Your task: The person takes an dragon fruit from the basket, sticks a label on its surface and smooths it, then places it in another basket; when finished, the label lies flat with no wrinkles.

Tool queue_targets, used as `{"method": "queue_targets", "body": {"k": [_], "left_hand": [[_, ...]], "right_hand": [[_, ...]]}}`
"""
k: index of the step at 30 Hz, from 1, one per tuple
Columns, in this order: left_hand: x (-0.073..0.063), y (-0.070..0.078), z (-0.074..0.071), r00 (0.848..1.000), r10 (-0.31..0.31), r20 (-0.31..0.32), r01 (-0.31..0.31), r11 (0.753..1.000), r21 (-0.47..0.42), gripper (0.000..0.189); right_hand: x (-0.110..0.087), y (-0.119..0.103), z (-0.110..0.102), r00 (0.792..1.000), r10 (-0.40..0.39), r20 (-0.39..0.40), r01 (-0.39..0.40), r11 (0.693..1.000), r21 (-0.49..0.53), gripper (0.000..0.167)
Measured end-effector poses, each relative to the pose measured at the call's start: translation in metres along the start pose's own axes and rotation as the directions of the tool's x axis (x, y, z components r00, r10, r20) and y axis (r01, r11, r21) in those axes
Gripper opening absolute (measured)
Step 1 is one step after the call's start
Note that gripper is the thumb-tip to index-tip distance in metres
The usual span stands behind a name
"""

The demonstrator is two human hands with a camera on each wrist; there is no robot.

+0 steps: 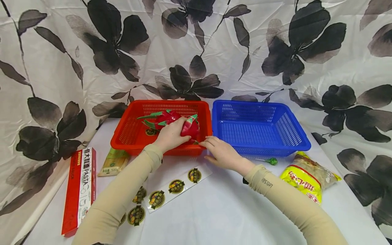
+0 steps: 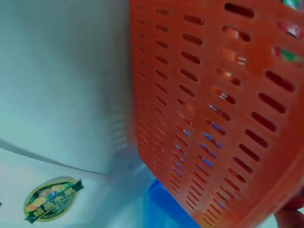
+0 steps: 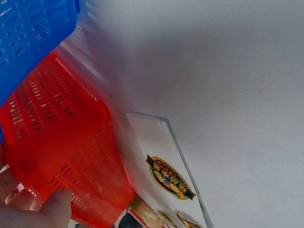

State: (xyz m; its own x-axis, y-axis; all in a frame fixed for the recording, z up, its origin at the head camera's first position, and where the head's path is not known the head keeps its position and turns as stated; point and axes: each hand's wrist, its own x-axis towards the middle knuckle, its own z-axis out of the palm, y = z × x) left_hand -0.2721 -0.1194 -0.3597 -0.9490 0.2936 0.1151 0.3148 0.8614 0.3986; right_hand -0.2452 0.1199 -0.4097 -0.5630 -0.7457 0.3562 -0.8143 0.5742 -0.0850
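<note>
In the head view, my left hand (image 1: 172,136) reaches into the red basket (image 1: 122,149) and grips a pink dragon fruit (image 1: 191,128) with green tips, its thumb on the near side. Another dragon fruit (image 1: 167,117) lies beside it to the left. A round dark sticker (image 1: 150,131) shows by that fruit. My right hand (image 1: 222,153) is at the basket's front right corner, fingers extended over the rim. In the right wrist view its thumb (image 3: 58,206) lies outside the basket wall; whether the fingertips touch the fruit is hidden.
A blue basket (image 1: 254,149) stands right of the red one. A sticker strip (image 1: 166,199) and a clear sheet with stickers (image 1: 136,215) lie in front. At left are a pasta box (image 1: 80,190) and a flat packet (image 1: 114,163); at right, a green lollipop (image 1: 272,161) and a yellow bag (image 1: 306,178).
</note>
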Motion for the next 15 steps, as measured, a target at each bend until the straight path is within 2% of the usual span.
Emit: {"method": "queue_targets", "body": {"k": [7,15], "left_hand": [[-0.009,-0.001,-0.014,0.996,0.004,-0.086,-0.007,1.000,-0.031,0.072],[-0.021,-0.004,-0.022,0.996,-0.021,-0.085,0.015,0.998,-0.068,0.079]], "right_hand": [[0.000,0.000,0.001,1.000,0.009,0.011,-0.009,1.000,0.000,0.047],[0.000,0.000,-0.001,1.000,0.014,0.021,-0.014,1.000,0.010,0.046]]}}
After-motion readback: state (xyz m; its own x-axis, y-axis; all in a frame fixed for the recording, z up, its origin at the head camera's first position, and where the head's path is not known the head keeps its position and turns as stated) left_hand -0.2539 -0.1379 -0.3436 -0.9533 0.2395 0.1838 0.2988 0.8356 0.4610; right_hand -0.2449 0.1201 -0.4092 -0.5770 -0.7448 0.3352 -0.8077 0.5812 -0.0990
